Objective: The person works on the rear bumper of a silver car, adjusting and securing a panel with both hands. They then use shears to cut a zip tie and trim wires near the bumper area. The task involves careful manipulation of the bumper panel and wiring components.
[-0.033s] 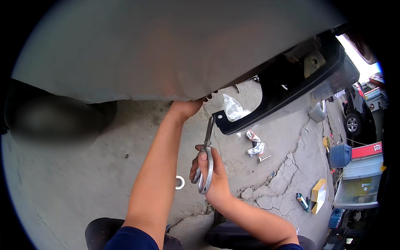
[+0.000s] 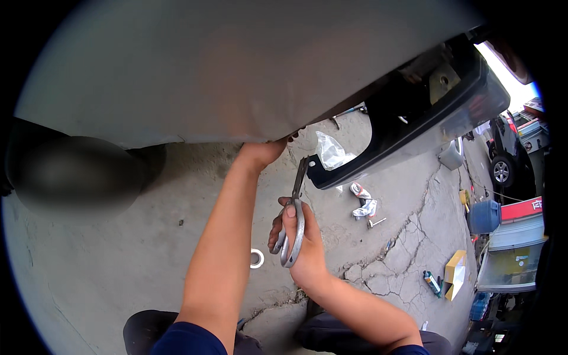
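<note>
A large grey car body panel (image 2: 195, 71) fills the upper part of the view. My left hand (image 2: 260, 156) is up at its lower edge, the fingers curled around it, partly hidden behind the panel; a few fingertips show. My right hand (image 2: 306, 239) is closed around the grey loop handles of metal shears (image 2: 300, 179), held upright with the dark blades nearly together. The blade tips are right beside the holed end tab of a dark trim piece (image 2: 402, 148) that slopes down from the upper right. Whether they touch it, I cannot tell.
On the cracked concrete lie a clear plastic bag (image 2: 330, 151), a crumpled wrapper (image 2: 365, 206), a white ring (image 2: 261, 259), a dark bottle (image 2: 432, 284) and a yellow box (image 2: 454, 273). A blue drum (image 2: 484, 217) and a parked car (image 2: 503, 157) stand at right.
My right hand and the shears have risen slightly, the blade tips shifting a little up at the tab. My left hand stays at the panel edge.
</note>
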`<state>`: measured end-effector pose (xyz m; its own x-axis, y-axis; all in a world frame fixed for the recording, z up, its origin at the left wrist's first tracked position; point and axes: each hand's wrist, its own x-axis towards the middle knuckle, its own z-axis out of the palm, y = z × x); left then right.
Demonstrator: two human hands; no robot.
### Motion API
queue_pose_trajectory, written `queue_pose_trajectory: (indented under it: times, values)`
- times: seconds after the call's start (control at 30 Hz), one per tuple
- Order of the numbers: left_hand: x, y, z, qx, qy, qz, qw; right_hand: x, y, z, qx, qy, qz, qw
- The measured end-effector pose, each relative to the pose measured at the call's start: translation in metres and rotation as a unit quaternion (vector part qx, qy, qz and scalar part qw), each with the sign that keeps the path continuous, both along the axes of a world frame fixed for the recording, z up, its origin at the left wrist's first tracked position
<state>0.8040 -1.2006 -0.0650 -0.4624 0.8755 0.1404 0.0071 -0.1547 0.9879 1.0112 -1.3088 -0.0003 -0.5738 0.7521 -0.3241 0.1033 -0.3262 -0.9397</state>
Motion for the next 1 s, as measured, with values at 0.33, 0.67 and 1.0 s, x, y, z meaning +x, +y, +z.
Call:
queue_pose_trajectory:
  times: [0.33, 0.67, 1.0]
  values:
    - [-0.004, 0.029, -0.020, -0.011, 0.143, 0.081, 0.986, -0.033, 0.022, 0.000, -0.038, 0.044, -0.054, 0.997]
    - [0.011, 0.035, -0.008, -0.094, 0.131, 0.053, 0.985, -0.022, 0.038, -0.003, -0.030, 0.045, -0.060, 0.997]
    - [0.012, 0.047, -0.025, -0.079, -0.056, 0.052, 0.994, -0.031, 0.035, 0.001, -0.022, 0.059, -0.061, 0.996]
